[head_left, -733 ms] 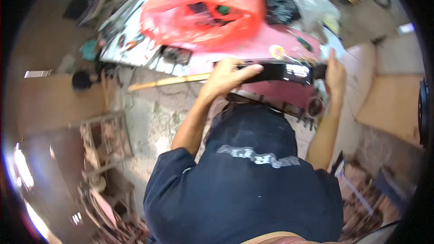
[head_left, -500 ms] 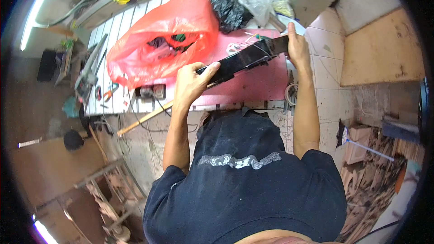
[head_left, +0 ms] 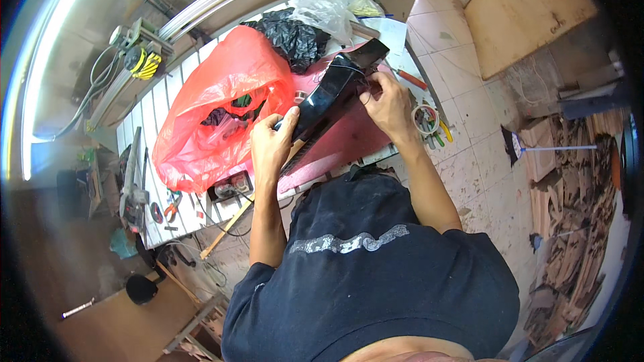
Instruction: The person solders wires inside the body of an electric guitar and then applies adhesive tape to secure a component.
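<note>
A long, glossy black plastic panel is held up at a slant above the pink sheet on the workbench. My left hand grips its near left end, the thumb on top. Closer to its far end, my right hand pinches the right edge with bent fingers; the fingertips are partly hidden against the dark part. To the left of the panel lies a big red plastic bag, its mouth gaping over dark and green things. A small roll sits between bag and panel.
Black and clear plastic bags lie at the back. Right of the sheet are a red-handled screwdriver and a tape roll among hand tools. Pliers lie at the left; a wooden stick juts past the front edge.
My right hand has moved from the panel's far end down to its right edge. The panel has tilted more steeply, and the whole view has turned and shifted.
</note>
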Tool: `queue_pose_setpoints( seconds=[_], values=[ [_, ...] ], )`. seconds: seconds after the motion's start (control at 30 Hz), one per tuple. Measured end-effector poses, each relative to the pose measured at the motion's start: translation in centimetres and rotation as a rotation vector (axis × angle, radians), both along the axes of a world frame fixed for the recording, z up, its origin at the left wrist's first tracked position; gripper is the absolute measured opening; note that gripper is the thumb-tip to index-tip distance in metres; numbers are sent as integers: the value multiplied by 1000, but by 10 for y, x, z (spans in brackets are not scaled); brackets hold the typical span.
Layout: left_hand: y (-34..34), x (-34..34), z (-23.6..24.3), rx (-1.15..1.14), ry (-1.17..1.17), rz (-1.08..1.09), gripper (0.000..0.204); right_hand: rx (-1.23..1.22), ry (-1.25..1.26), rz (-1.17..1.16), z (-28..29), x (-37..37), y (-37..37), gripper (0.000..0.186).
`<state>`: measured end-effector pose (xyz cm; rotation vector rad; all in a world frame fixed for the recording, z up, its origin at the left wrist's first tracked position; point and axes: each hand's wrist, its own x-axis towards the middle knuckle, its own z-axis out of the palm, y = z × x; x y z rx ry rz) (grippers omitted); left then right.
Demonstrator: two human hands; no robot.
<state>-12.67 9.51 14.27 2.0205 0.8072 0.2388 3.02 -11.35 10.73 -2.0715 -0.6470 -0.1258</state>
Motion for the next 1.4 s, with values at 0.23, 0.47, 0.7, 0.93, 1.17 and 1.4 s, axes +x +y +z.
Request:
queue_pose_setpoints(
  seconds=[0.23,0.47,0.7,0.93,1.17,1.4],
  values=[
    [6,-1,-5,-57,-29,-18,55,37,-119,-91,-8,-3,12,27],
    [12,0,-4,20,18,-65,59,157,-19,-119,-12,0,19,22],
    [16,2,-2,25,63,-87,59,198,82,-89,-17,6,23,24],
    [18,-2,-8,-15,61,-58,56,260,198,-112,-23,4,23,20],
    [-3,5,3,470,-82,-137,30,228,51,-29,-17,9,15,21],
    [-15,18,5,658,-138,-240,21,150,98,-236,-39,50,-84,18]
  ],
)
